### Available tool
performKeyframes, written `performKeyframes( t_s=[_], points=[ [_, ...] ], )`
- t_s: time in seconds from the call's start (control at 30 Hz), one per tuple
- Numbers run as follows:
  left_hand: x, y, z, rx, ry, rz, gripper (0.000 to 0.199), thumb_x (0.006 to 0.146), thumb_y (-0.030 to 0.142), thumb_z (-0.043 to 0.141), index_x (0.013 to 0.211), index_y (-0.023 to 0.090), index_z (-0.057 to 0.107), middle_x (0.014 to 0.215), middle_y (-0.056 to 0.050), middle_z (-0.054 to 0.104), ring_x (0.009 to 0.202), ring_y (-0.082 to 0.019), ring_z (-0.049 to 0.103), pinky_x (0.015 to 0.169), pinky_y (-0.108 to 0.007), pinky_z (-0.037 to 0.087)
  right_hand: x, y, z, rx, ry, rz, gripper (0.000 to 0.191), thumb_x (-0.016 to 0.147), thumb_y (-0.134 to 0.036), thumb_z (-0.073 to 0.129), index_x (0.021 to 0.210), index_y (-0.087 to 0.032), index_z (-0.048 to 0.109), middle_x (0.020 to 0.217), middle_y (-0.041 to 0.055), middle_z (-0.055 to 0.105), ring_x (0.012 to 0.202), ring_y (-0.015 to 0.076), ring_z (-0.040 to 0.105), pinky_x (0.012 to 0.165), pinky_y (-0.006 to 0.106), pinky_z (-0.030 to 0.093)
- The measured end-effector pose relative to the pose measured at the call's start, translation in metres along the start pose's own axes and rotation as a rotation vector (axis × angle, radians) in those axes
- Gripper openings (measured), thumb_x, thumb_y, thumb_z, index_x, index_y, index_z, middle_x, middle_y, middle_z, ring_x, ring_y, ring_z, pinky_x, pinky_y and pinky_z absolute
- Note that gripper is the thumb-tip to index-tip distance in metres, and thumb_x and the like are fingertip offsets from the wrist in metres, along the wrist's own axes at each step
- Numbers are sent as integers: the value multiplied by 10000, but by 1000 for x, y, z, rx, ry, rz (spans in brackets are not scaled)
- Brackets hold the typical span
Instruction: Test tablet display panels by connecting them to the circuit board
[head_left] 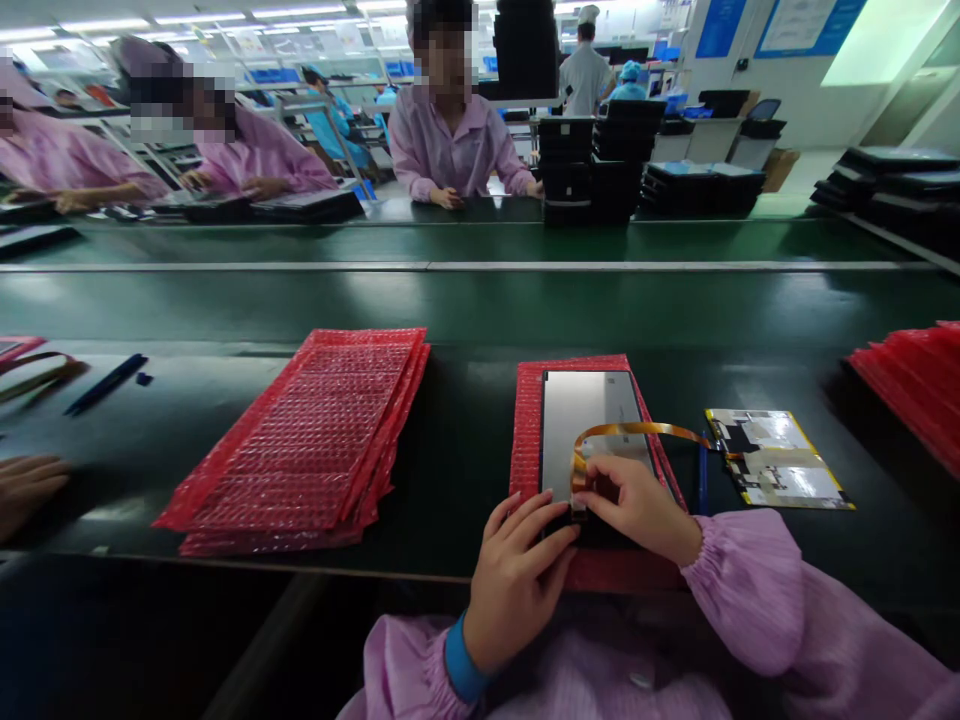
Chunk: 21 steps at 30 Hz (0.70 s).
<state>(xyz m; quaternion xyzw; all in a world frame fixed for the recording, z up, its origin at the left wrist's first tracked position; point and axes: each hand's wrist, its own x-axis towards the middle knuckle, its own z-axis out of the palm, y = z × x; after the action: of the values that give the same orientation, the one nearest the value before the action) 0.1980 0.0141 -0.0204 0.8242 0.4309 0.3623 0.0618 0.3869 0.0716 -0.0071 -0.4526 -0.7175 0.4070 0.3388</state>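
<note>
A flat display panel [585,405] with a silvery back lies on a red bubble-wrap bag [529,430] in front of me. My right hand [637,505] pinches the end of an orange flat ribbon cable [626,428] over the panel's near edge. From there the cable arcs right to a flat silver and black board [780,455] with yellow edges. My left hand [521,565] rests with its fingers stretched out against the panel's near left corner, fingertips close to the cable's end. A blue stick-like tool [703,480] lies between panel and board, partly hidden by the cable.
Stacked red bubble-wrap bags [300,440] lie to the left, and more bags [919,390] at the far right. A dark blue pen-like tool [106,384] and another person's hand [30,490] are at far left. Across the green bench [337,300], co-workers sit beside stacked black trays [566,175].
</note>
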Motion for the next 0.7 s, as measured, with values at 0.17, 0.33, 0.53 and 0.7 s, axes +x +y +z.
performKeyframes(
  t_s=[0.17,0.33,0.53,0.7],
  points=[
    [-1,-1,1,-3,5,2,218,891,166,586,1033,289,696,1153,12,719,1134,-205,629,1004,-420,378,-1,1,0,-7,-1,11,155,799,-290,596,713,-198,506,631,-27,533,565,133,442,537,265,319],
    [-2,-1,1,-3,9,2,216,894,169,587,1032,293,698,1156,18,718,1139,-203,627,1009,-417,377,-3,4,2,-10,13,23,163,805,-289,609,709,-198,514,625,-28,543,562,132,451,532,262,324],
    [0,1,1,10,30,13,196,907,189,577,1020,295,699,1134,17,728,1121,-206,640,992,-421,387,-2,5,1,-14,1,7,178,797,-301,604,694,-199,502,599,-35,517,548,129,420,521,263,298],
    [0,2,0,46,27,35,195,918,198,564,1024,294,697,1131,15,731,1110,-211,646,993,-429,386,-2,2,-1,-3,-9,-21,194,798,-310,595,676,-200,493,601,-32,527,561,131,425,528,262,303]
  ],
)
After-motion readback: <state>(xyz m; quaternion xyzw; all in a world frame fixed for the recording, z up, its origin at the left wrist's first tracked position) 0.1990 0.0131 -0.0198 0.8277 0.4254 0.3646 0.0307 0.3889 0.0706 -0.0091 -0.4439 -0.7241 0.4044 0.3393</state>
